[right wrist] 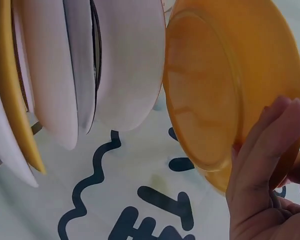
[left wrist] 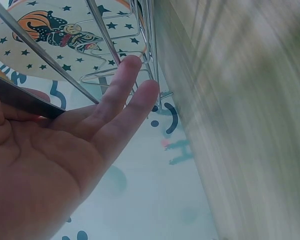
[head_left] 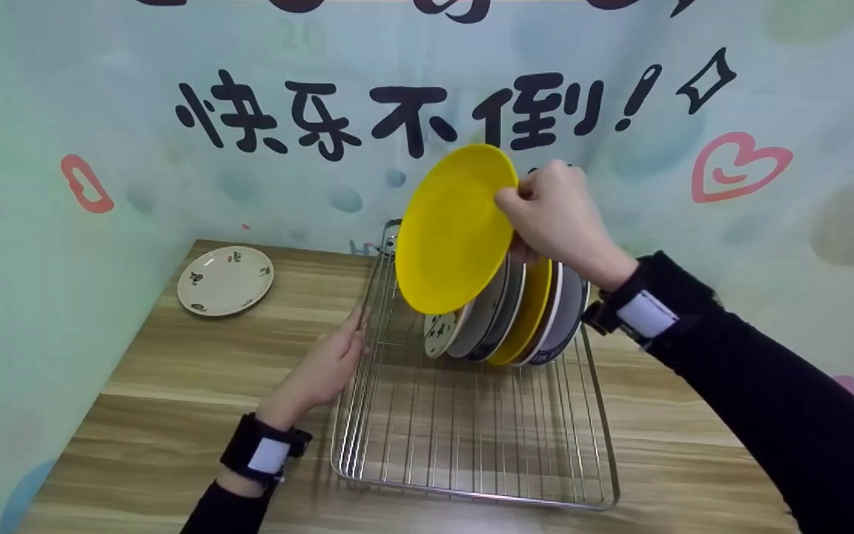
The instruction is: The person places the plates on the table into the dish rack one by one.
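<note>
A yellow plate [head_left: 457, 230] is tilted above the left end of a row of plates. My right hand [head_left: 557, 215] pinches it by its right edge; the right wrist view shows its underside [right wrist: 205, 95] with the fingers against it. At the left side of the wire dish rack [head_left: 471, 491], my left hand [head_left: 327, 367] holds the rim, two fingers stretched along the wires in the left wrist view. Several plates stand on edge in the rack, among them another yellow plate [head_left: 538, 319] and, leftmost, a star-patterned plate [left wrist: 45, 60].
A small white patterned plate [head_left: 225, 282] lies flat on the wooden table [head_left: 197, 386], left of the rack. Behind the table hangs a pale printed backdrop [head_left: 308, 193] with large dark characters. Bare wires span the rack's front half.
</note>
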The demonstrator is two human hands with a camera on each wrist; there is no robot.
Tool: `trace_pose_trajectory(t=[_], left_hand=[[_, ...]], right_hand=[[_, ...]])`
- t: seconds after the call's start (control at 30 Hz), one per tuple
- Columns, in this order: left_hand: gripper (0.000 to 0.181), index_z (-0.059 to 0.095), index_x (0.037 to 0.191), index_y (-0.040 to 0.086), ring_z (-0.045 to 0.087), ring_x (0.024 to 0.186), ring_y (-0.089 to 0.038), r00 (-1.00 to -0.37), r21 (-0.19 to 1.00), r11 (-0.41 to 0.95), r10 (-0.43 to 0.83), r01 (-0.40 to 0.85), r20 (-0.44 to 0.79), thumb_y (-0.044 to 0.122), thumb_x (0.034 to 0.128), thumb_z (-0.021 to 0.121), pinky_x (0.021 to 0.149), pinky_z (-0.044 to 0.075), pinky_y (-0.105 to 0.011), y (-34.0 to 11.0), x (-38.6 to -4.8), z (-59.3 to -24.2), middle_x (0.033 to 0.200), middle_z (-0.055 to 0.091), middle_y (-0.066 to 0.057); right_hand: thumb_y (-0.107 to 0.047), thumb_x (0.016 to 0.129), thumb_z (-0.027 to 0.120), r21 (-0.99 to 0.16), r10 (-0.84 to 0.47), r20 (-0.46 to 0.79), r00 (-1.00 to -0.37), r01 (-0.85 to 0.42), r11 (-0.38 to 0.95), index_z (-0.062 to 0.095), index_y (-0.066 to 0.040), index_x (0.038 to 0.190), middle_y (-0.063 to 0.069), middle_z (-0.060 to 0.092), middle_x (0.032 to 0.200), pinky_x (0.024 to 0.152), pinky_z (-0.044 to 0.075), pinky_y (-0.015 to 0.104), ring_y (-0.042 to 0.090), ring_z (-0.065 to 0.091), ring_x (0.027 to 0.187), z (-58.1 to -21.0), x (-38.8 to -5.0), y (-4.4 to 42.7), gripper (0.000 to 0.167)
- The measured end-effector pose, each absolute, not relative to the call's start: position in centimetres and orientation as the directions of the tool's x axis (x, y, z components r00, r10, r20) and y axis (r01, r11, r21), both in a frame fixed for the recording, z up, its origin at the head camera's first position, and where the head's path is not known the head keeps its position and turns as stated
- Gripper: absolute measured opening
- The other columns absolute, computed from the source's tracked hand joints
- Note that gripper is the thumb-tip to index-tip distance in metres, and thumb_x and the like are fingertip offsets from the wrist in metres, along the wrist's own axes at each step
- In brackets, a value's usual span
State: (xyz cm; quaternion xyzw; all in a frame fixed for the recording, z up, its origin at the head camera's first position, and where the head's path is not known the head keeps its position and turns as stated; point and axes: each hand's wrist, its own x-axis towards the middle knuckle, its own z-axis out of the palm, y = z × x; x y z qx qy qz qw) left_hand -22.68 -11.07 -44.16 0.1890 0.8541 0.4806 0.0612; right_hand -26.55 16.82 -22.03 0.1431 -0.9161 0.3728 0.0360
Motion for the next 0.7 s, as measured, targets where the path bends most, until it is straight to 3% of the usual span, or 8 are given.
trace_pose_trajectory(t=[0.07,0.2,0.3,0.43,0.53,0.7], left_hand=[[0.054,0.011,0.155,0.0,0.065,0.1,-0.027,-0.921,0.845,0.463,0.38,0.266,0.082,0.01,0.107,0.033,0.092,0.05,-0.043,-11.1,-22.6,-44.1,0.153,0.032,-0.019],[0.054,0.011,0.156,0.003,0.065,0.1,-0.027,-0.923,0.854,0.454,0.378,0.256,0.076,0.01,0.1068,0.033,0.074,0.053,-0.04,-11.1,-22.5,-44.0,0.153,0.033,-0.019],[0.054,0.011,0.156,0.002,0.066,0.09,-0.028,-0.925,0.853,0.458,0.373,0.249,0.071,0.01,0.1069,0.033,0.064,0.052,-0.037,-11.2,-22.4,-43.9,0.151,0.037,-0.02],[0.054,0.01,0.156,0.002,0.065,0.093,-0.029,-0.925,0.856,0.456,0.374,0.244,0.065,0.01,0.1071,0.033,0.068,0.053,-0.037,-11.3,-22.4,-43.9,0.152,0.035,-0.019],[0.055,0.008,0.156,0.003,0.064,0.106,-0.031,-0.924,0.861,0.448,0.377,0.241,0.062,0.011,0.1072,0.032,0.07,0.054,-0.038,-11.2,-22.4,-44.0,0.155,0.029,-0.018],[0.055,0.007,0.156,0.005,0.062,0.11,-0.034,-0.924,0.867,0.445,0.379,0.225,0.046,0.011,0.1073,0.032,0.057,0.05,-0.034,-11.1,-22.4,-44.0,0.156,0.027,-0.016]], right_hand=[[-0.01,0.094,0.049,-0.647,-0.255,0.174,-0.951,-0.306,0.699,0.065,0.002,0.063,0.008,0.065,0.057,0.039,0.052,0.033,0.028,0.062,0.044,-22.2,-26.8,16.2,0.037],[-0.009,0.095,0.049,-0.601,-0.279,0.134,-0.951,-0.302,0.74,0.064,0.0,0.063,0.007,0.064,0.057,0.04,0.052,0.03,0.022,0.062,0.043,-22.5,-27.1,15.0,0.036],[-0.009,0.095,0.048,-0.566,-0.285,0.104,-0.953,-0.292,0.771,0.061,0.002,0.063,0.009,0.065,0.059,0.04,0.052,0.029,0.022,0.062,0.043,-22.9,-27.4,14.2,0.036],[-0.009,0.095,0.048,-0.531,-0.278,0.072,-0.958,-0.273,0.802,0.067,0.006,0.085,0.012,0.068,0.07,0.041,0.052,0.027,0.025,0.064,0.048,-23.4,-27.8,13.3,0.026],[-0.008,0.095,0.048,-0.515,-0.269,0.059,-0.961,-0.26,0.817,0.066,0.005,0.099,0.012,0.068,0.077,0.042,0.053,0.027,0.025,0.065,0.05,-23.6,-28.1,12.7,0.022],[-0.003,0.092,0.048,-0.484,-0.271,0.09,-0.958,-0.28,0.829,0.064,0.005,0.093,0.013,0.068,0.08,0.041,0.052,0.026,0.021,0.065,0.049,-23.5,-28.6,11.9,0.018]])
